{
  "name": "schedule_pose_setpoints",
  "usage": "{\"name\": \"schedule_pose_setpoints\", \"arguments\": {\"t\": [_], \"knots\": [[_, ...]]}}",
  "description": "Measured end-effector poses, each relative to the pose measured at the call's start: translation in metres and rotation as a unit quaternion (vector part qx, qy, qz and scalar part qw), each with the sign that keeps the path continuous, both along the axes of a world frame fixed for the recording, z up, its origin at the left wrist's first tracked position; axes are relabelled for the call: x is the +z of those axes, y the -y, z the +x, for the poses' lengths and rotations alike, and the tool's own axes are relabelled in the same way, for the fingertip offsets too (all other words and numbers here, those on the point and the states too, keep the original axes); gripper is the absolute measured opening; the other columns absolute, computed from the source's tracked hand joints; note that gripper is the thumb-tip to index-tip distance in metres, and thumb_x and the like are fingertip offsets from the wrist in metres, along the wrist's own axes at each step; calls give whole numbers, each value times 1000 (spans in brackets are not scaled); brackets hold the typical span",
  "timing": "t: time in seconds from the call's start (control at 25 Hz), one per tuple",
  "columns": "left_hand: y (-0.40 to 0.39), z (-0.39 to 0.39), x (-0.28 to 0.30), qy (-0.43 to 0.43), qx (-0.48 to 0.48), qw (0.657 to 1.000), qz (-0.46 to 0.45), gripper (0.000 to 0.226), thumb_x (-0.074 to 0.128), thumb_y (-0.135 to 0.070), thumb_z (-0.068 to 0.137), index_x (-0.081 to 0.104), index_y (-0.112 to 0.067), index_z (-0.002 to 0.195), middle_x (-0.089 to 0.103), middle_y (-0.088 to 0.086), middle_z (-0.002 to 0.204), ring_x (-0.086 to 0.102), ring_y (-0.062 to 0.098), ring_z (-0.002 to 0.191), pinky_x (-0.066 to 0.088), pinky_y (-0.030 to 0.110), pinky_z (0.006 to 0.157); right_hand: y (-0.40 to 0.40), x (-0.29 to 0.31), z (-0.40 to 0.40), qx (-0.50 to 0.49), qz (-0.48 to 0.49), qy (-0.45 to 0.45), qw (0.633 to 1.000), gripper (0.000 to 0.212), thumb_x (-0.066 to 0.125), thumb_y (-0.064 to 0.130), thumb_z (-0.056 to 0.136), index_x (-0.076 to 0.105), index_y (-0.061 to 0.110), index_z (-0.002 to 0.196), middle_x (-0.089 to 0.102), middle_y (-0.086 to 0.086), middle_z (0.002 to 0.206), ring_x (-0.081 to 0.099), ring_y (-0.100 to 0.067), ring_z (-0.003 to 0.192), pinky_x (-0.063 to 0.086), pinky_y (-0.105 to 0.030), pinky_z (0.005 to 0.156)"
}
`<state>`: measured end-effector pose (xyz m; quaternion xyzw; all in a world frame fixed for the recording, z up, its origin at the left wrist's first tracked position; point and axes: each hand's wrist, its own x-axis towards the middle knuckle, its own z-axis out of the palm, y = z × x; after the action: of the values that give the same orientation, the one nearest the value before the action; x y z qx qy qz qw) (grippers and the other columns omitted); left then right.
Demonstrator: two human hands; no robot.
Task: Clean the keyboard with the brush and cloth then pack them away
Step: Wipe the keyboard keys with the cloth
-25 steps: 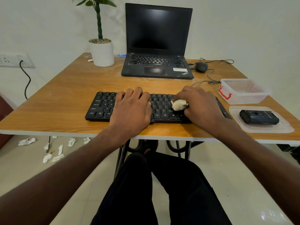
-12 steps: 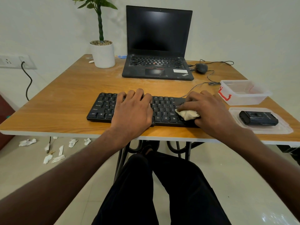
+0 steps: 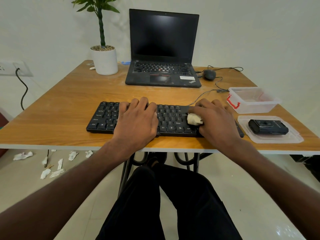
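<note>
Left hand (image 3: pixel 138 122) lies flat, steadying the keyboard (image 3: pixel 107 116); right hand (image 3: pixel 214 122) grips the bunched cloth (image 3: pixel 194 119). Best wipe row by row with light pressure.

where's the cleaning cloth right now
In the head view, the cloth is bunched under the right hand, on the right part of the black keyboard.

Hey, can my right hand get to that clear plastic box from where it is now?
Probably yes. The right hand, bunching the cloth on the keyboard, sits just left of the open box, with only bare table between.
</note>
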<state>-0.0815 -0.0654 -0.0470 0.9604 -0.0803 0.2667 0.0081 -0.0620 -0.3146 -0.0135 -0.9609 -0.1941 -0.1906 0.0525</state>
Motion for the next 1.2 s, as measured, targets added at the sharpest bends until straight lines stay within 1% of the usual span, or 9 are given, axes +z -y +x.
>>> {"name": "schedule_pose_setpoints", "arguments": {"t": [0.12,0.24,0.4,0.48,0.6,0.76,0.92,1.08,1.2], "knots": [[-1,1,0,2,3,1000,0,30,36,-38,106,57,-23,120,53,0,115,50,20,104,32,44,96,11,10,5,52,47,-80,994,55,68,-3,77,74,35,117,65,11,120,53,-22,107,47,-46,87],[1,-1,1,11,5,1000,3,36,30,-41,108,59,-23,119,55,-1,114,52,21,103,30,45,97,24,11,1,34,201,-75,976,52,69,-6,74,78,34,106,72,13,108,64,-15,103,54,-40,85],[2,-3,5,26,-28,999,-24,45,28,-55,109,60,-25,121,59,-2,119,57,20,107,29,46,102,40,16,1,0,514,-85,853,30,69,-6,86,82,19,99,79,-1,97,75,-24,97,62,-49,88],[5,-4,5,7,-79,996,-34,51,28,-63,107,59,-27,127,59,-4,125,57,18,114,27,45,106,38,18,-2,18,574,-141,807,31,64,-12,86,81,10,99,80,-8,98,75,-30,99,60,-48,89],[10,-4,1,-34,-130,991,-8,61,26,-73,104,57,-31,136,57,-9,137,54,13,126,24,45,112,24,16,0,27,497,-122,859,32,69,-5,82,82,20,97,79,1,99,73,-23,99,60,-42,86],[8,-2,1,-36,-130,991,-18,67,26,-77,100,58,-32,138,58,-11,137,54,12,126,23,43,109,21,11,12,29,129,-75,988,48,68,-5,78,80,28,111,68,5,106,59,-22,103,52,-43,84],[7,-3,0,-32,-127,991,-13,68,27,-77,100,59,-31,139,58,-10,136,54,13,125,23,41,106,19,15,12,-87,63,-19,994,41,70,2,84,76,24,118,64,-2,110,55,-27,105,50,-42,79],[8,-3,1,-43,-127,991,-14,70,26,-77,100,58,-31,140,57,-9,137,53,14,126,25,43,105,0,17,11,-4,129,-25,991,53,70,-4,74,77,28,115,69,3,112,60,-22,105,53,-41,80],[8,-4,0,-46,-125,991,-12,70,23,-78,100,58,-32,140,57,-10,137,53,14,126,25,43,103,7,14,13,-65,89,-3,994,39,70,1,83,77,25,112,66,2,107,54,-25,106,47,-40,72]]}}
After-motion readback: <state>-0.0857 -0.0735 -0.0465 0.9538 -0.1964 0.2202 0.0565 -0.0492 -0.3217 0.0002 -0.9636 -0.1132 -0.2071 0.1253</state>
